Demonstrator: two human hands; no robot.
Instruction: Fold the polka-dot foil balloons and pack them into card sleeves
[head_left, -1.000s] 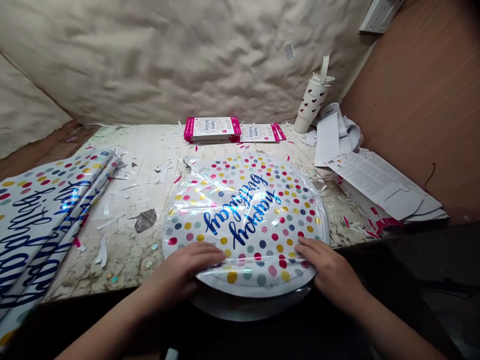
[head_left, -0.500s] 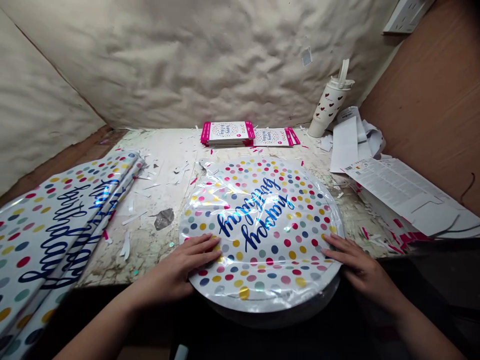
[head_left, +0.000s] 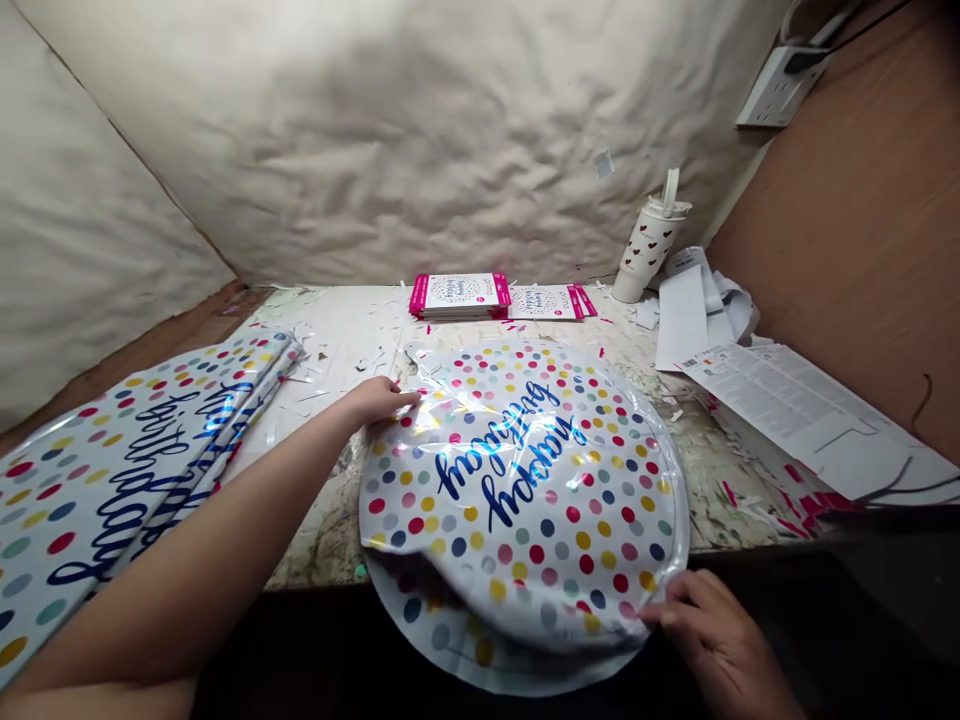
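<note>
A round foil balloon printed with coloured dots and blue "happy birthday" lettering lies on top of a stack of the same balloons at the table's near edge. My left hand reaches to its far left rim near the valve tab and pinches the foil there. At the near right rim my right hand grips the top balloon's edge with curled fingers. The near left part of the top balloon is lifted off the one beneath.
A pile of folded dotted balloons lies at the left. Pink-edged packs sit at the back, a heart-print tumbler beside them. White cardboard sheets fill the right. Paper scraps litter the worn table.
My left hand has moved from the near rim up to the balloon's far left edge. My right hand slid down to the near right rim, and the top balloon's near edge has lifted.
</note>
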